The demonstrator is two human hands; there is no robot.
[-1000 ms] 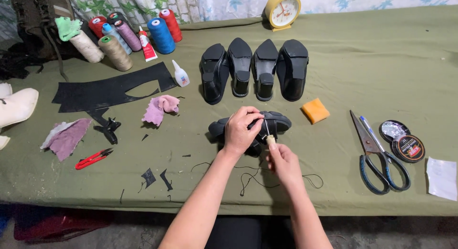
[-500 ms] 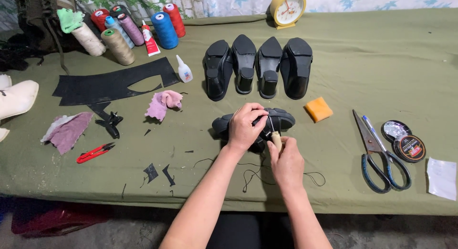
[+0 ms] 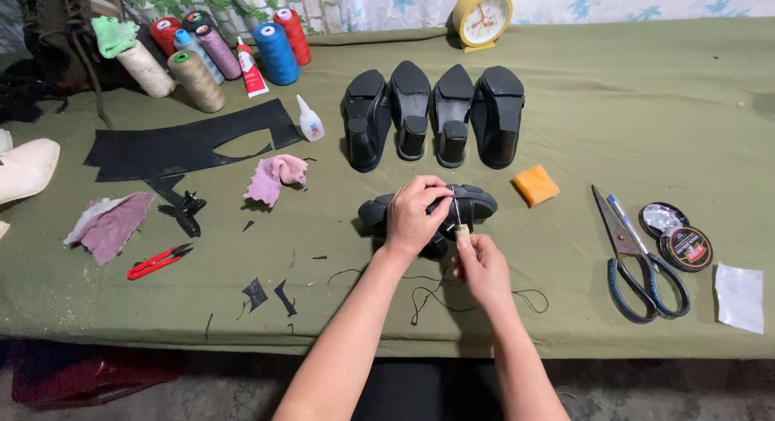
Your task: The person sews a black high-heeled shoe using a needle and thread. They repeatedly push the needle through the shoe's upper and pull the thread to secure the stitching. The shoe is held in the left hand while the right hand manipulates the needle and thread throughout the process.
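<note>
A black shoe [image 3: 476, 203] lies on its side near the middle of the green cloth-covered table [image 3: 630, 106]. My left hand [image 3: 413, 215] grips the shoe from above and covers its middle. Just below it, my right hand [image 3: 482, 263] holds a sewing awl with a pale wooden handle [image 3: 462, 234], its metal tip pressed against the shoe's edge. Black thread [image 3: 436, 296] trails from the shoe in loops across the cloth beside my right wrist.
Behind stand several black heeled shoes [image 3: 432, 114], soles up. An orange sponge [image 3: 535, 184], scissors [image 3: 638, 255], polish tins [image 3: 686, 247] and a white paper [image 3: 739, 296] lie right. Thread spools [image 3: 234, 46], glue bottle [image 3: 309, 121], black leather sheet [image 3: 186, 146], pink rags [image 3: 274, 177], red snips [image 3: 157, 261] lie left. A yellow clock [image 3: 482, 17] stands at the back.
Both hands stay on the shoe. My right hand has shifted slightly with the awl against the shoe's edge; the view has drifted a little.
</note>
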